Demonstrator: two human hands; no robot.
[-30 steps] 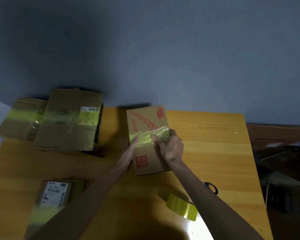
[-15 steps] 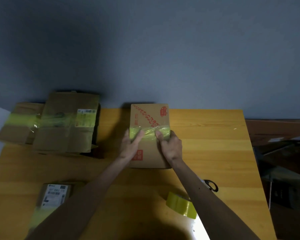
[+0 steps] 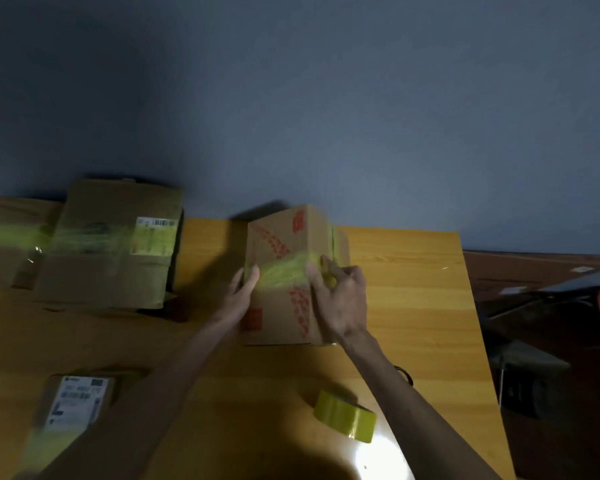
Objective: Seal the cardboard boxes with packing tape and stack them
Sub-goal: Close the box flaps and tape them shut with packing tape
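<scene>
A cardboard box with red print (image 3: 278, 233) stands at the middle back of the yellow wooden table (image 3: 413, 306), tipped so its right side shows. A band of yellow-green tape crosses its top. My left hand (image 3: 241, 289) holds the box's left edge, thumb on the tape. My right hand (image 3: 340, 292) grips the right edge, fingers curled over the tape where it wraps onto the side. A roll of yellow tape (image 3: 345, 415) lies near the front, between my forearms.
Two taped flat boxes (image 3: 94, 265) lie overlapped at the back left. A small parcel with a white label (image 3: 77, 400) sits front left. Black scissors (image 3: 404, 374) peek out beside my right forearm. Dark furniture stands to the right of the table.
The box has been tilted up and turned, so its right side now faces me. Both hands slid outward along the tape to the box's edges.
</scene>
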